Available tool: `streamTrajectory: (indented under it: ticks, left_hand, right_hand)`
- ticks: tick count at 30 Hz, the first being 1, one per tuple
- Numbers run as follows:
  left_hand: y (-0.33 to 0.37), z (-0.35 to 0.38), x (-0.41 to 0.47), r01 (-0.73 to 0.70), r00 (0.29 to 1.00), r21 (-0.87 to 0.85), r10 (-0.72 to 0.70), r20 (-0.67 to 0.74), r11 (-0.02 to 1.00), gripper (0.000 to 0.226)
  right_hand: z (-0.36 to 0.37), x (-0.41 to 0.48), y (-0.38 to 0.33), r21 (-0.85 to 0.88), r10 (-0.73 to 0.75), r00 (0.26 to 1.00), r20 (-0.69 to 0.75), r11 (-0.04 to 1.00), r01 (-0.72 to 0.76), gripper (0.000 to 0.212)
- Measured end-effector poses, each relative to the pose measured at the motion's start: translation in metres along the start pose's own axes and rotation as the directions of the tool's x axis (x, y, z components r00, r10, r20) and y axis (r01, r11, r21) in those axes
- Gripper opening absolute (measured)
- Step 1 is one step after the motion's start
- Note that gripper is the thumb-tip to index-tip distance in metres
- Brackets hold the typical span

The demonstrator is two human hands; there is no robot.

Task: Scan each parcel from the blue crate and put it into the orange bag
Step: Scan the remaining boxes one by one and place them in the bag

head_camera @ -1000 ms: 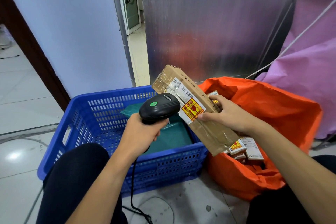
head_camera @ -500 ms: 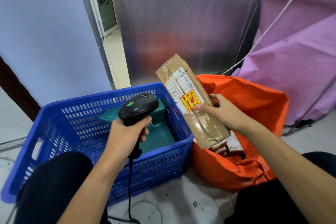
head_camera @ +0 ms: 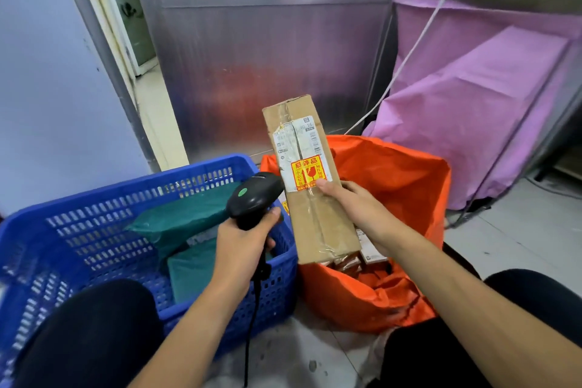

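My right hand [head_camera: 356, 208] grips a long brown cardboard parcel [head_camera: 310, 217] with a white label and a yellow-red fragile sticker. The parcel stands nearly upright above the open orange bag [head_camera: 406, 179], which holds several small boxes. My left hand [head_camera: 242, 242] holds a black barcode scanner [head_camera: 253, 195] just left of the parcel, its head close to the label. The blue crate [head_camera: 94, 198] sits at the left with green plastic mailers [head_camera: 185, 217] inside.
A metal door panel [head_camera: 267, 66] stands behind the crate and bag. Purple fabric [head_camera: 472, 110] covers a frame at the right, with a white cord [head_camera: 419, 41] running down it. My knees are at the bottom, over tiled floor [head_camera: 516, 230].
The parcel has turned from tilted to nearly upright and moved right, over the orange bag. The scanner stays close beside its label. The view has shifted to the right.
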State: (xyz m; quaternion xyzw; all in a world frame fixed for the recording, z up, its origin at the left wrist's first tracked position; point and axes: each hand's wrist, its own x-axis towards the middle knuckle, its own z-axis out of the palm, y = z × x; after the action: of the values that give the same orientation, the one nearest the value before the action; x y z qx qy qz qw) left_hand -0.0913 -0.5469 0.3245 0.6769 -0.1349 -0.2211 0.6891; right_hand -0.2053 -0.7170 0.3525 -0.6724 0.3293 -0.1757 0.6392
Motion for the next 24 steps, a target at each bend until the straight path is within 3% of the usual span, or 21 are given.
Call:
streamTrajectory:
  ticks: [2, 4, 7, 11, 17, 19, 21, 24]
  left_hand:
    - [0.001, 0.012, 0.006, 0.004, 1.000, -0.034, -0.003, 0.013, 0.999, 0.016]
    - [-0.001, 0.021, 0.012, 0.025, 0.999, -0.057, -0.024, 0.026, 0.998, 0.022]
    - [-0.008, 0.031, 0.021, 0.090, 0.995, -0.111, -0.085, 0.043, 0.990, 0.027]
    - [-0.020, 0.040, 0.029, 0.185, 0.983, -0.225, -0.184, 0.026, 0.957, 0.024]
    - [-0.018, 0.040, 0.051, 0.348, 0.937, -0.357, -0.313, 0.155, 0.867, 0.022]
    - [-0.017, 0.046, 0.057, 0.377, 0.925, -0.345, -0.328, 0.192, 0.860, 0.021]
    - [-0.019, 0.052, 0.061, 0.400, 0.913, -0.331, -0.341, 0.224, 0.854, 0.025]
    - [-0.026, 0.060, 0.068, 0.374, 0.921, -0.263, -0.323, 0.218, 0.889, 0.026]
  right_hand:
    - [-0.003, 0.000, 0.001, 0.016, -0.005, 1.000, 0.019, 1.000, 0.005, 0.036]
    - [-0.007, 0.000, 0.001, 0.037, -0.001, 1.000, 0.011, 0.999, 0.000, 0.031]
    - [-0.010, -0.001, 0.002, 0.006, -0.044, 0.998, -0.050, 0.999, 0.045, 0.045]
    - [-0.015, -0.002, 0.020, -0.265, -0.173, 0.980, -0.096, 0.954, 0.142, 0.072]
    - [-0.016, 0.007, 0.031, -0.003, -0.126, 0.992, -0.030, 0.992, 0.126, 0.064]
    - [-0.017, 0.010, 0.035, 0.088, -0.054, 0.998, 0.030, 0.995, 0.051, 0.052]
    - [-0.019, 0.011, 0.039, 0.184, 0.058, 0.994, 0.098, 0.980, -0.075, 0.059]
    - [-0.028, 0.016, 0.042, 0.181, 0.145, 0.983, 0.113, 0.970, -0.164, 0.064]
